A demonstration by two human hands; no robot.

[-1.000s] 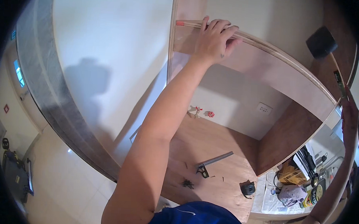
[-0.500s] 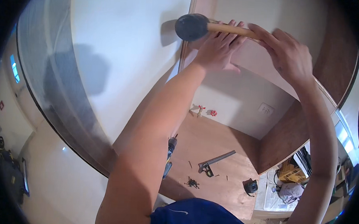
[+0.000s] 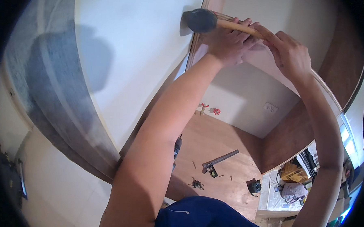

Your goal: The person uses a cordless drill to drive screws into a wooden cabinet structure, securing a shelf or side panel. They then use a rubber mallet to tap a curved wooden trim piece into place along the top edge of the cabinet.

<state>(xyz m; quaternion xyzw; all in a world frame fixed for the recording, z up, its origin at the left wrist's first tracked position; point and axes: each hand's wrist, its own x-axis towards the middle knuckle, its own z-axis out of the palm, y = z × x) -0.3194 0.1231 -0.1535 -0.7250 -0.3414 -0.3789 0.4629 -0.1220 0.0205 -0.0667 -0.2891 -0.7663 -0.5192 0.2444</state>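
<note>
My right hand [image 3: 292,53] is closed around the wooden handle of a rubber mallet [image 3: 201,21], whose black head hangs near the cabinet's upright panel edge [image 3: 194,47]. Behind the handle, my left hand [image 3: 229,46] is at the front edge of a pale shelf board [image 3: 269,56], fingers curled over it; the mallet handle partly covers them. Whether the mallet head touches the panel or board, I cannot tell.
On the wooden base panel [image 3: 230,134] below lie a combination square [image 3: 220,160], a pile of dark screws [image 3: 196,183] and a black tape measure [image 3: 253,186]. A power drill [image 3: 177,146] is partly hidden by my left arm. Red-handled valves [image 3: 217,111] and a socket [image 3: 270,108] are on the back wall.
The mallet head has shifted right and slightly up in view. My left hand has moved right, closer to my right hand, and its spread fingers and thumb have drawn in at the board.
</note>
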